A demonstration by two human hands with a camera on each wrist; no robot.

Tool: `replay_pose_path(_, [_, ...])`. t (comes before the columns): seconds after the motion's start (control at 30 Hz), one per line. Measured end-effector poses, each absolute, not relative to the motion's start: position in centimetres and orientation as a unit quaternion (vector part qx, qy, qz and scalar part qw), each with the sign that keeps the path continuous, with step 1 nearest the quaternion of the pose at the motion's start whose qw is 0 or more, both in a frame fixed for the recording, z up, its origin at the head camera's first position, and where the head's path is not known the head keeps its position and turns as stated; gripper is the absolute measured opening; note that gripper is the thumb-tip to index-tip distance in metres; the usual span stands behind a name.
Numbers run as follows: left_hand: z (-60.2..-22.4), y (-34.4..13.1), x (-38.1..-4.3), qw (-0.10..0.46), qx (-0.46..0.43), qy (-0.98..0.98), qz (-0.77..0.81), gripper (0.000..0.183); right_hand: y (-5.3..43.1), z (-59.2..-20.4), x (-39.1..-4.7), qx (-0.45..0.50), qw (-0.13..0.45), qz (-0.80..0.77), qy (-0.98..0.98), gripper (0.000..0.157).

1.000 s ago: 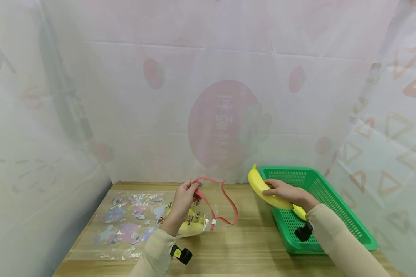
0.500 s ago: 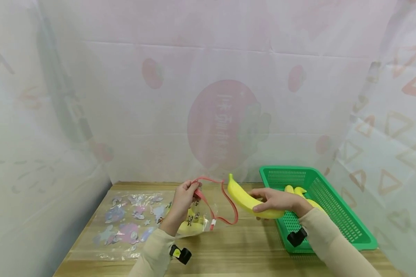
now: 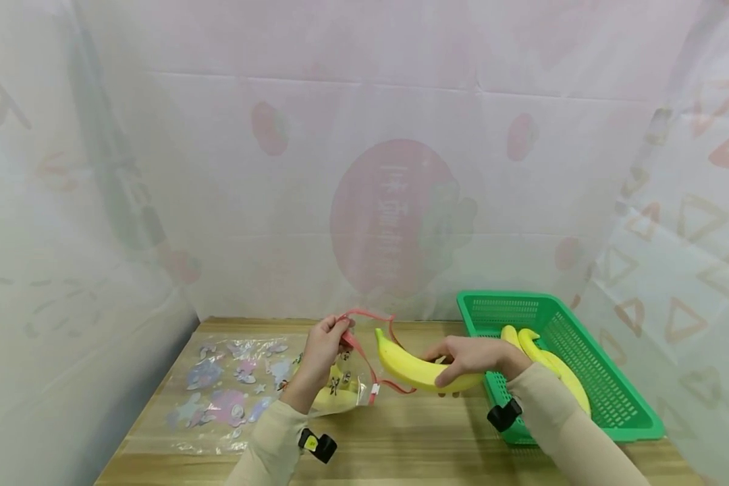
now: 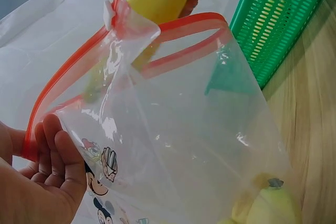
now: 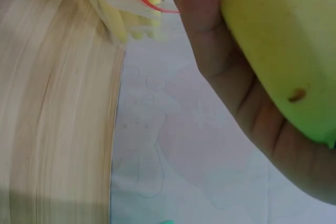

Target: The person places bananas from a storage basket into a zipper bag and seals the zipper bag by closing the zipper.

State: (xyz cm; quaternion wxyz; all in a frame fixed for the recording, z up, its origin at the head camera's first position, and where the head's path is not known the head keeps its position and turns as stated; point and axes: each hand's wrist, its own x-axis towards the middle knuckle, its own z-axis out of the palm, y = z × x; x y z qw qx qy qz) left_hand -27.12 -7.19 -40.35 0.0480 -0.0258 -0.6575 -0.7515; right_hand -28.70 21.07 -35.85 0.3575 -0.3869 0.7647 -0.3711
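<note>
My left hand [image 3: 323,354] pinches the red zip edge of a clear plastic zip bag [image 4: 178,129], whose mouth gapes toward the right. Cartoon figures are printed on the bag, and yellow bananas [image 4: 273,203] lie inside at its bottom. My right hand [image 3: 470,361] grips a yellow banana [image 3: 410,368] round its thicker end. The banana's stem tip overlaps the bag's red-edged mouth in the head view. Through the clear film in the left wrist view, part of this banana shows behind the bag's opening. A white slider [image 4: 108,15] sits on the zip.
A green perforated basket [image 3: 613,364] stands at the right with more bananas [image 3: 568,381] in it. Flat on the wooden table [image 3: 413,445] at the left lies a clear plastic sheet or bag [image 3: 219,391] with pastel prints. Printed white cloth [image 3: 298,202] encloses the back and sides.
My right hand has carried the banana leftward from over the basket to the bag's mouth. The left hand and the bag have stayed in place.
</note>
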Motion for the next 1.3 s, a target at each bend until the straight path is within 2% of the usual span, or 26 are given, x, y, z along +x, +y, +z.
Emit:
replay_pose_path(0.3, [-40.2, -7.0, -27.1, 0.046, -0.027, -0.659, -0.75, 0.021, 19.2, -36.1, -28.3, -0.353, 0.326, -0.35, 0.804, 0.025])
replay_pose_path(0.47, [-40.1, -7.0, -26.9, 0.043, -0.03, -0.659, -0.751, 0.021, 17.9, -36.3, -27.9, -0.335, 0.314, -0.348, 0.818, 0.031])
replay_pose_path(0.77, [-39.5, -7.1, -26.5, 0.036, -0.032, -0.659, -0.75, 0.021, 15.1, -37.4, -27.6, -0.346, 0.191, -0.26, 0.881, 0.034])
replay_pose_path(0.9, [-39.5, -7.1, -26.6, 0.033, -0.033, -0.658, -0.751, 0.022, 13.9, -37.9, -27.6, -0.339, 0.16, -0.244, 0.895, 0.032])
replay_pose_path(1.3, [-40.1, -6.8, -26.9, 0.04, -0.03, -0.656, -0.753, 0.021, 11.8, -40.4, -28.4, -0.274, 0.178, -0.33, 0.886, 0.033])
